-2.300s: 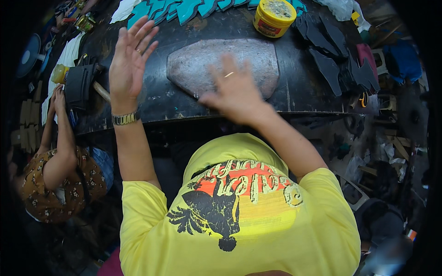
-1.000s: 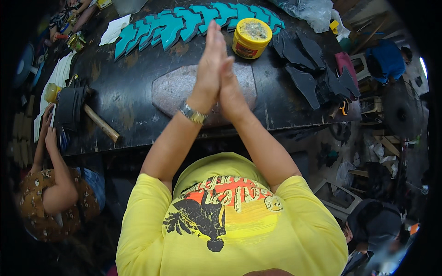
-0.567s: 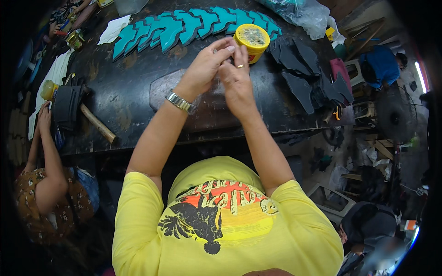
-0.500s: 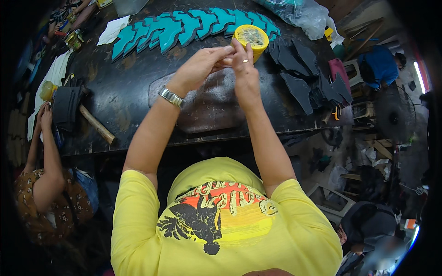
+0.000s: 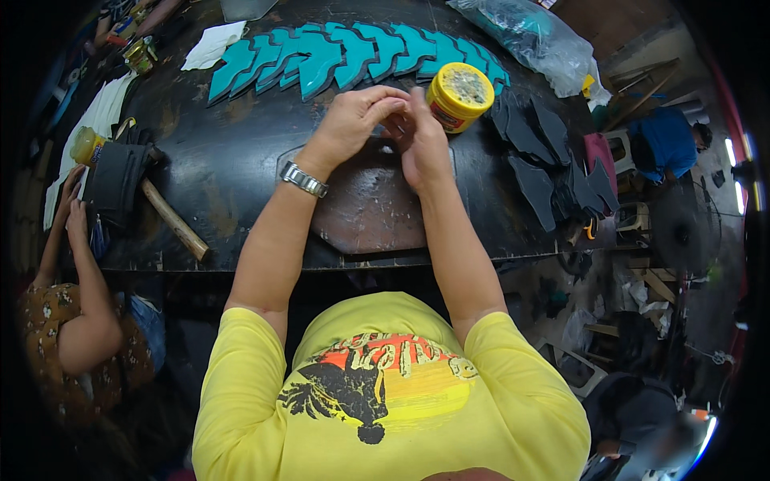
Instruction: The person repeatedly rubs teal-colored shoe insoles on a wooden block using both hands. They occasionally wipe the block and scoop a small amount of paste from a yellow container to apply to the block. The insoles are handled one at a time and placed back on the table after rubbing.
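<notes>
My left hand, with a metal watch on the wrist, and my right hand meet above a worn brown board. The fingers of both are curled in and pressed together at the tips. Whatever they hold, if anything, is hidden between them. Just beyond my right hand stands a yellow tub with a stained, crusted lid. Behind it, teal curved cut pieces with dark edges lie in an overlapping row. Dark grey cut pieces are heaped to the right of the tub.
A wooden-handled hammer lies at the left near dark folded pieces. A co-worker's hands are beside a yellow-labelled jar. Clear plastic bags sit at the far right, a white cloth at the far left.
My right hand has come away from the yellow tub, back toward me, and its fingers have curled in beside my left hand's. The whole view has shifted slightly.
</notes>
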### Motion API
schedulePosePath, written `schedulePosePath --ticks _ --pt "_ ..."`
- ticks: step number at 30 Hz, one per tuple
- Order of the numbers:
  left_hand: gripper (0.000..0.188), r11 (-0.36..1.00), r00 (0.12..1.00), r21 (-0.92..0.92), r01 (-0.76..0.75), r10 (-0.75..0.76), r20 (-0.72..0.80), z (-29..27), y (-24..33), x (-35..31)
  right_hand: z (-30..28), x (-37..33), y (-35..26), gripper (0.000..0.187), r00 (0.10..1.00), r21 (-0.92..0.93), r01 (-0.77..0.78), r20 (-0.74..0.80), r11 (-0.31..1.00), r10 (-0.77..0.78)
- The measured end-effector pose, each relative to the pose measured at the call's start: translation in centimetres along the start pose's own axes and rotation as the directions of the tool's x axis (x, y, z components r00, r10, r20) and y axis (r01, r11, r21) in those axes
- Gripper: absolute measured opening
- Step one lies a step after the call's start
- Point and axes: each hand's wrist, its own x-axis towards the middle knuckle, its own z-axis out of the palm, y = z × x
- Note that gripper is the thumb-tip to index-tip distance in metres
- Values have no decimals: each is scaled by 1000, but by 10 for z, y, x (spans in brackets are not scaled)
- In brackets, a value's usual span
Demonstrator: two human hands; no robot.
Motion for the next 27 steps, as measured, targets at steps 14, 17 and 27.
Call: schedulePosePath --ticks 14,17,27 --pt "80 768 955 -638 -60 -141 -259 40 9 -2 40 -44 15 74 854 -670 518 367 532 -369" --pt "69 702 992 -707 -80 -15 -126 56 12 -12 33 -23 11 83 871 -682 482 304 550 -386" --pt "69 609 980 -793 12 -165 -113 48 16 -12 31 -34 3 84 871 -750 482 357 453 -336"
